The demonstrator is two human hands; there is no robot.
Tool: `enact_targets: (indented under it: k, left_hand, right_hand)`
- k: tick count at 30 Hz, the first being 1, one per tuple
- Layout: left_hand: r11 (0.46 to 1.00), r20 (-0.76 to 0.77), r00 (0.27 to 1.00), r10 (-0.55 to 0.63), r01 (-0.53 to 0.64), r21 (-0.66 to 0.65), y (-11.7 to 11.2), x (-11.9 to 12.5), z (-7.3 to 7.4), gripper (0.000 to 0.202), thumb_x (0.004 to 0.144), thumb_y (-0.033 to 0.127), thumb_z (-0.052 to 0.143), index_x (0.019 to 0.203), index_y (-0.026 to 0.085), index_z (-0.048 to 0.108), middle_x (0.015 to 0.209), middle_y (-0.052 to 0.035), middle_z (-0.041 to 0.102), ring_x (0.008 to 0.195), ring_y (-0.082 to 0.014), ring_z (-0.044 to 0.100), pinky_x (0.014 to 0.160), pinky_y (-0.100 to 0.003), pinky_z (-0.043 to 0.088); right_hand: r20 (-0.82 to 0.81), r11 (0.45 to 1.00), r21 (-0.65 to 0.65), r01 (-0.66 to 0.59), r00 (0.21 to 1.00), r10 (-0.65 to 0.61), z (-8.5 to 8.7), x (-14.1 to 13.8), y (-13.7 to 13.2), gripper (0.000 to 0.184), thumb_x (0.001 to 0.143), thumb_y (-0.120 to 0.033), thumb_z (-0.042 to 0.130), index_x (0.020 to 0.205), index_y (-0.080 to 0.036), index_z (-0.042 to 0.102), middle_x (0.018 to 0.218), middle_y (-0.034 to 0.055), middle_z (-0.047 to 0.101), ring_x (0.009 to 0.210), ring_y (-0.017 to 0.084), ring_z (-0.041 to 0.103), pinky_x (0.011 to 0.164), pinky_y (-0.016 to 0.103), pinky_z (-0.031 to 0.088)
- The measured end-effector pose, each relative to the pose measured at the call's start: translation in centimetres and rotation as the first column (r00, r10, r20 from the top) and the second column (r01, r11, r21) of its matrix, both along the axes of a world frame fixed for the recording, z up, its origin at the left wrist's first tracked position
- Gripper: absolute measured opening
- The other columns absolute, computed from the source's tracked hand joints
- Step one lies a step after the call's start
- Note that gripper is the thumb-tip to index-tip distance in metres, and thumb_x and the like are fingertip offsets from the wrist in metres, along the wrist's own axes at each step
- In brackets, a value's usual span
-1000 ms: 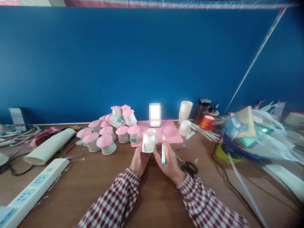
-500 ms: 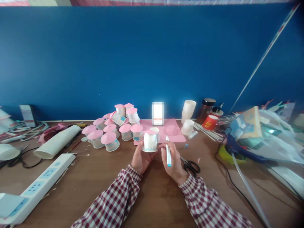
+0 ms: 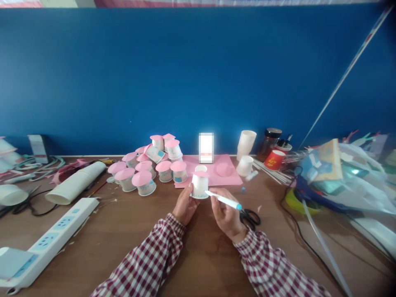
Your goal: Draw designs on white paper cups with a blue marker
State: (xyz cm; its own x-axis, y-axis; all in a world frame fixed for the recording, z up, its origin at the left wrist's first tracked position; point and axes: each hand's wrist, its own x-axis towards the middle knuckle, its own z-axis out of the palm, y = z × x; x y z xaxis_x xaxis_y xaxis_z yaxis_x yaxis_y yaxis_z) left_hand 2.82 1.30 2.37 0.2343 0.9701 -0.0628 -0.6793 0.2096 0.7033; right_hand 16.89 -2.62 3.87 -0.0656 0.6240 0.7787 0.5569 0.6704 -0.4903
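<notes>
My left hand [image 3: 185, 206] is closed around a small upturned white paper cup [image 3: 200, 187] with a pink paper top and blue marks near its rim. In my right hand [image 3: 227, 216] is a white marker [image 3: 225, 199] with a blue end, its tip at the cup's lower right side. Behind the held cup lies a pink sheet of paper [image 3: 230, 178] bearing a pink paper cone [image 3: 222, 169]. To the left stand several paper cups with pink cone tops [image 3: 141, 179], grouped close together. Beside my right hand rest black-handled scissors [image 3: 252, 218].
On the left lie a power strip [image 3: 49, 241], a stack of paper cups [image 3: 76, 183] and cables. White cups [image 3: 245, 166], a red cup [image 3: 274, 159], a dark-lidded jar [image 3: 271, 140] and a plastic bag [image 3: 359, 173] are on the right. A blue wall [image 3: 198, 74] closes the back.
The marker has swung from upright to slanting, its tip now at the cup's side. The held cup has shifted slightly right in my left hand.
</notes>
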Motion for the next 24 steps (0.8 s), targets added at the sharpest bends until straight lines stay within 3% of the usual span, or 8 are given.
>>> enact_targets:
  k: [5,9,18,24]
  left_hand:
    - [0.998,-0.021,0.999,0.042,-0.042,0.038,-0.03,0.09,-0.09,0.028,0.082,0.032,0.06,0.099,0.01,0.064,0.1,-0.0098,0.067,0.091,-0.0186,0.062,0.085,-0.031,0.047]
    - [0.994,-0.045,0.996,0.071,-0.067,0.09,-0.02,0.16,-0.27,0.026,0.078,0.03,0.064,0.095,0.011,0.065,0.094,-0.0086,0.069,0.089,-0.0199,0.063,0.087,-0.035,0.046]
    - [0.998,-0.001,1.0,-0.02,0.019,-0.051,0.07,-0.1,-0.3,0.037,0.085,0.04,0.052,0.108,0.012,0.061,0.106,-0.0107,0.066,0.095,-0.0227,0.062,0.086,-0.036,0.048]
    - [0.998,-0.001,0.998,-0.068,0.068,0.002,0.0,0.06,-0.24,0.045,0.086,0.048,0.046,0.114,0.014,0.058,0.111,-0.0115,0.063,0.094,-0.0216,0.061,0.081,-0.033,0.049]
  right_hand:
    - [-0.02,0.999,-0.012,0.032,0.999,-0.032,0.33,-0.27,-0.25,0.012,0.088,-0.02,0.045,0.093,-0.02,0.056,0.084,0.007,0.062,0.075,0.019,0.061,0.066,0.033,0.052]
    - [-0.029,0.999,-0.044,0.016,0.999,-0.017,0.22,-0.27,-0.19,0.011,0.088,-0.022,0.044,0.087,-0.019,0.054,0.077,0.0056,0.06,0.067,0.018,0.058,0.062,0.032,0.05]
    - [-0.022,0.997,-0.063,0.032,0.999,-0.034,-0.03,-0.12,-0.04,0.008,0.087,-0.019,0.045,0.088,-0.02,0.053,0.078,0.0046,0.058,0.069,0.017,0.057,0.063,0.032,0.048]
    - [-0.043,0.997,-0.072,0.011,0.999,-0.014,0.11,-0.2,0.08,0.01,0.087,-0.018,0.045,0.094,-0.019,0.052,0.082,0.0049,0.059,0.074,0.017,0.058,0.067,0.031,0.049]
